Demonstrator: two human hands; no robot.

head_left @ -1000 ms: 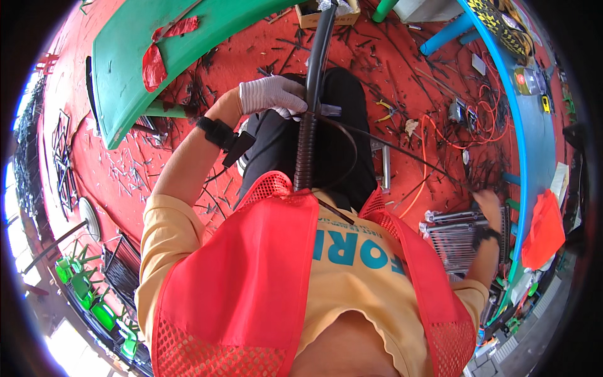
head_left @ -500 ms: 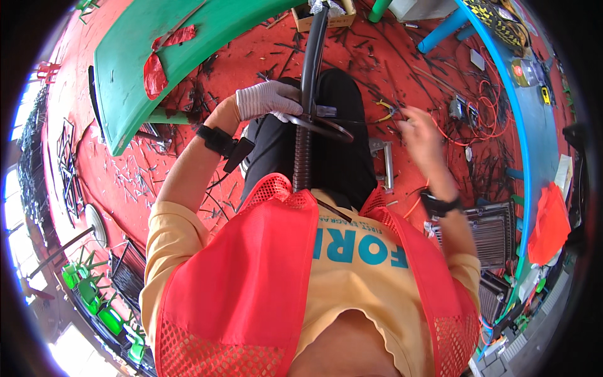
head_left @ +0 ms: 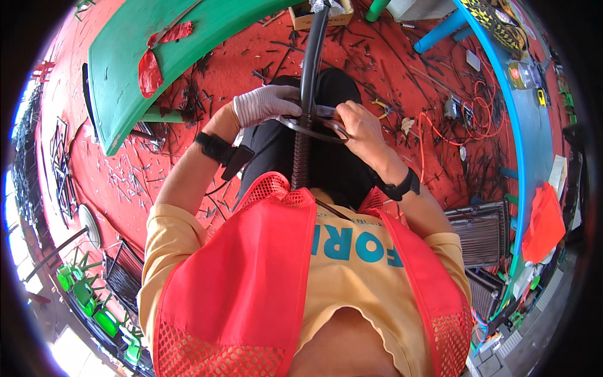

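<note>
A dark brown tube [head_left: 311, 63] stretches away from me between my black-trousered knees. Its near part is closely wound with a dark brown flat strip, forming a ribbed coil [head_left: 301, 160]. My left hand [head_left: 266, 104], in a whitish striped glove, is closed against the tube's left side where the winding ends. A loose curve of the strip [head_left: 323, 136] crosses the tube there. On the tube's right, my bare right hand [head_left: 363, 133] has its fingers curled in a pinch at the strip; the fingertips are partly hidden. Yellow-handled pliers [head_left: 382, 109] lie on the floor beyond it.
Scattered dark strip offcuts cover the red floor [head_left: 251, 56]. A green curved tabletop [head_left: 125, 63] is at far left, a blue-edged table [head_left: 532, 125] at right. An orange cord [head_left: 487, 125] coils on the floor. A cardboard box [head_left: 339, 20] sits beyond the tube.
My right hand has come in from the right, away from beside the pliers, to the strip at the tube. My left hand stays at the tube.
</note>
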